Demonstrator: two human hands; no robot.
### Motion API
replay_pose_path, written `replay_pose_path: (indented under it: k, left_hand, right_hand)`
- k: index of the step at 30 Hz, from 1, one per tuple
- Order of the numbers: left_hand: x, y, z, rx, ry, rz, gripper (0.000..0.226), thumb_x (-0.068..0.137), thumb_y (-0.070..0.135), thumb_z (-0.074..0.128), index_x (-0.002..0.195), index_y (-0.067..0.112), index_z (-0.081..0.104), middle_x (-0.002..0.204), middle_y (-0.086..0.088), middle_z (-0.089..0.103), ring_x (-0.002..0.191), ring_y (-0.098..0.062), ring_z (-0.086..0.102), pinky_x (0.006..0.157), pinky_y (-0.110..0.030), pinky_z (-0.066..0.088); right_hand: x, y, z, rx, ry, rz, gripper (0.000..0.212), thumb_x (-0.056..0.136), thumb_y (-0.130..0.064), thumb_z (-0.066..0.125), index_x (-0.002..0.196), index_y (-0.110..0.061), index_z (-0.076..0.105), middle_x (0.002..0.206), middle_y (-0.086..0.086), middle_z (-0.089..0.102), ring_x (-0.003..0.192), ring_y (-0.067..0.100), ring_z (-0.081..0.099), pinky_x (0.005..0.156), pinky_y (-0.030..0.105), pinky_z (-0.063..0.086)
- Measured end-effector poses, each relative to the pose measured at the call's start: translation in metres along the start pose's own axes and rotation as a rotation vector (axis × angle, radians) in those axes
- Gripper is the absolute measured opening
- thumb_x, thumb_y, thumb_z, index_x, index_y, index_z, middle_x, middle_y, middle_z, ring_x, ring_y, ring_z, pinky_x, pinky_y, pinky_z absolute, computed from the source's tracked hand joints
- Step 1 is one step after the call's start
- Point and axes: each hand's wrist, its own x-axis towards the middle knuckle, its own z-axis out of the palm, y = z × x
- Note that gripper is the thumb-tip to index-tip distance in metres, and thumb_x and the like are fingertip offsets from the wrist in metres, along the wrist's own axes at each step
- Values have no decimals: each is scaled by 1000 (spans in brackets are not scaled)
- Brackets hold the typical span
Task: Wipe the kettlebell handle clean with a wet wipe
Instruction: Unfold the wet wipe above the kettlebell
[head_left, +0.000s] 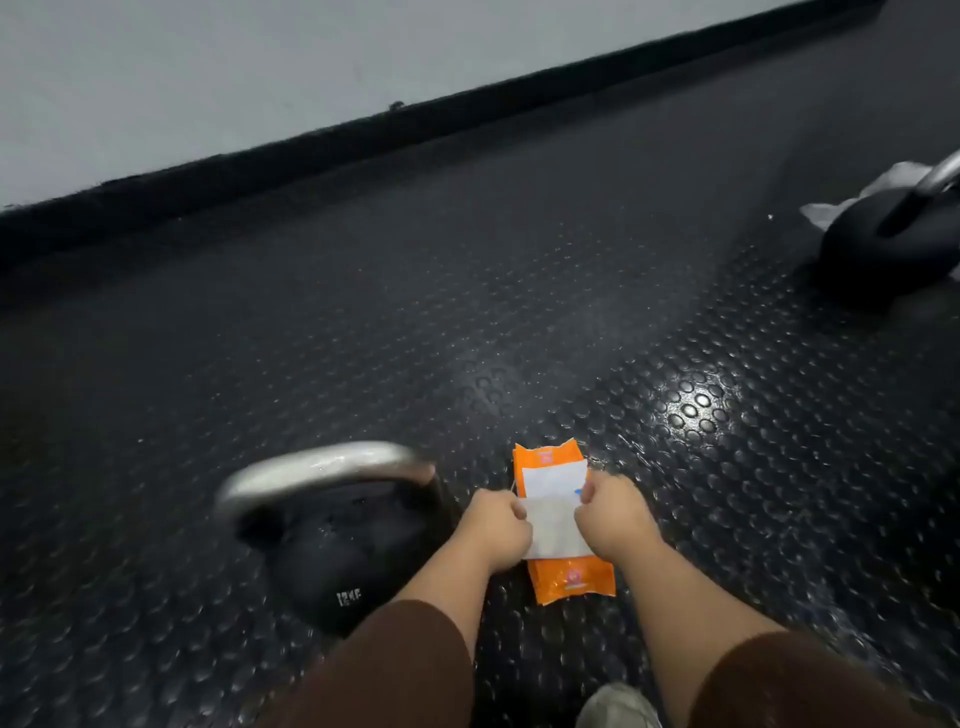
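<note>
A black kettlebell (332, 551) with a silver handle (317, 467) stands on the floor at lower left. Just right of it lies an orange wet wipe pack (571, 577) with a white label. Over the pack a white wet wipe (553, 525) is stretched between my hands. My left hand (493, 530) pinches its left edge and my right hand (615, 512) pinches its right edge. Both hands hide the wipe's side edges and the middle of the pack.
The floor is black studded rubber (519, 312), with a black skirting and pale wall (260, 62) behind. A second black kettlebell (893, 244) with a white cloth (852, 202) beside it stands at the far right. A shoe (618, 706) shows at the bottom edge.
</note>
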Motion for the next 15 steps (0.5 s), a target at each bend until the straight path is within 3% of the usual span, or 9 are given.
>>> replay_pose_path:
  k: [4,8,10,11,13,15]
  left_hand:
    - [8,-5,14,15,-106,-57,26,91,13,53,114,14,66,123,-5,57,109,-20,56,94,-31,49]
    - [9,-1,19,-37,-156,-74,25,90,10,51,110,7,66,105,-6,62,97,-19,58,83,-29,48]
    - [9,1,20,-47,-159,-97,24,88,10,51,105,1,66,89,-7,57,84,-17,54,76,-29,46]
    - [8,3,20,-54,-161,-97,23,88,10,52,103,0,66,88,-11,57,81,-16,52,74,-29,46]
    - [7,7,19,-51,-168,-84,20,88,11,52,98,4,67,91,-11,58,83,-17,53,74,-29,46]
    - [4,13,15,-58,-164,-63,21,89,10,50,99,4,68,97,-8,60,88,-19,56,81,-33,49]
  right_hand:
    - [3,4,14,8,-104,15,17,83,-8,48,86,-19,61,113,10,62,99,26,58,80,30,49]
    - [5,11,24,-14,-166,42,26,86,-12,51,105,-17,68,119,9,57,111,25,53,91,32,48]
    - [6,14,25,-54,-205,55,22,87,-12,49,100,-13,67,113,9,57,114,25,50,93,30,44]
    - [7,15,24,-70,-222,61,16,87,-11,48,86,-10,64,99,8,57,103,23,52,85,28,46]
    - [7,14,20,-74,-228,92,24,87,-8,47,63,-10,44,71,3,47,75,19,49,58,22,43]
    - [7,12,16,-58,-207,111,28,87,-7,47,61,-12,38,65,1,42,72,21,48,45,21,31]
